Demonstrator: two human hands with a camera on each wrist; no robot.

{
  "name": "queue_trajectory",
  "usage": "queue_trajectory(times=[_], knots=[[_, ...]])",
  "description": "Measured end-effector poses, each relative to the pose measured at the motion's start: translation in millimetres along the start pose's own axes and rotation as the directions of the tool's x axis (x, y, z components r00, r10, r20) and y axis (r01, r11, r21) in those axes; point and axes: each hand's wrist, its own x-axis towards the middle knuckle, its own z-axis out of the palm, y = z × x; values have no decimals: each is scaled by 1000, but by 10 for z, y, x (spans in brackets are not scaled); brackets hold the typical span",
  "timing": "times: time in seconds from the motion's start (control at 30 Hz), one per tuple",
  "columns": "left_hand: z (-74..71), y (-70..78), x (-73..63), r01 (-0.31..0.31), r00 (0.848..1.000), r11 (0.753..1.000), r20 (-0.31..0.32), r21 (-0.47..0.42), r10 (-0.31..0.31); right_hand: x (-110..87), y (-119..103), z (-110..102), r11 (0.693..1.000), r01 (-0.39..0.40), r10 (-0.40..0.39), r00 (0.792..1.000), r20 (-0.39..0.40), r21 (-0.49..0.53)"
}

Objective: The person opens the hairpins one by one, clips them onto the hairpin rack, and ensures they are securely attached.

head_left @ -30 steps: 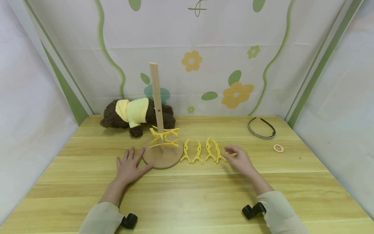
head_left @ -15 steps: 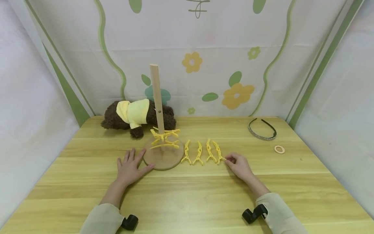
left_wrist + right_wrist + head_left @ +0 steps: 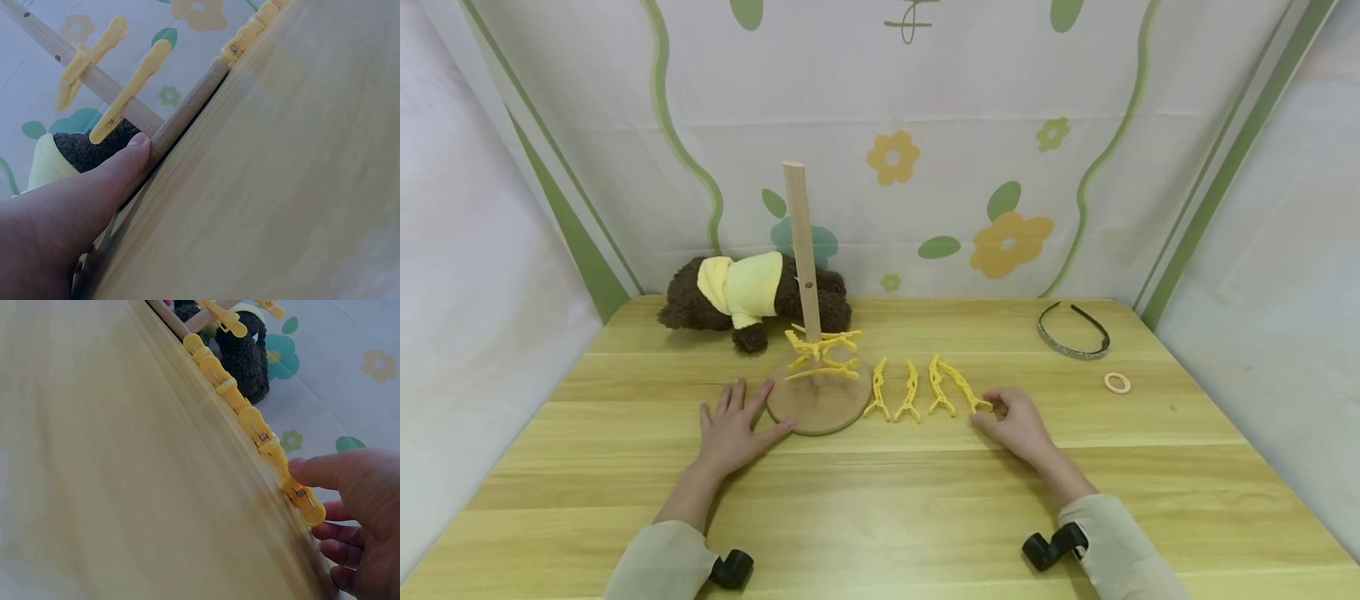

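A wooden stand has an upright post (image 3: 802, 242) on a round base (image 3: 818, 413). Several yellow alligator hair clips (image 3: 835, 372) are clamped low on the post. My left hand (image 3: 730, 433) lies with spread fingers at the base's left side, thumb (image 3: 125, 161) and a fingertip touching its rim. To the right of the base, more yellow hair clips lie in a row on the table. The rightmost hair clip (image 3: 958, 379) slants outward, its handle end between the thumb and fingers of my right hand (image 3: 1017, 427). In the right wrist view, the thumb (image 3: 319, 472) touches that clip.
A brown plush toy (image 3: 745, 287) in a yellow top lies behind the stand. At the back right are a glittery headband (image 3: 1071, 350) and a small pale ring (image 3: 1117, 383). A patterned cloth (image 3: 850, 92) stands along the table's back edge.
My right hand has come down onto the rightmost hair clip and taken its handle end. That clip's handle end has swung right, away from the neighbouring clip. The left hand stays put.
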Motion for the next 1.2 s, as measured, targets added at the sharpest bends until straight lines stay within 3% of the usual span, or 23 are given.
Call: queue_trajectory(times=[0.17, 0.57, 0.93, 1.2], knots=[[2, -1, -2, 2, 1000, 1000, 1, -3, -2, -4, -8, 18, 999, -2, 1, 1000, -17, -53], [20, -16, 7, 0, 1000, 1000, -11, 5, 0, -7, -18, 0, 997, -22, 21, 1000, -19, -74], [10, -3, 2, 2, 1000, 1000, -3, 3, -2, 10, 33, -39, 996, 56, -58, 998, -24, -63], [-6, 17, -8, -1, 1000, 1000, -3, 0, 1, 11, 24, -80, 994, 65, -65, 998, 4, -85]])
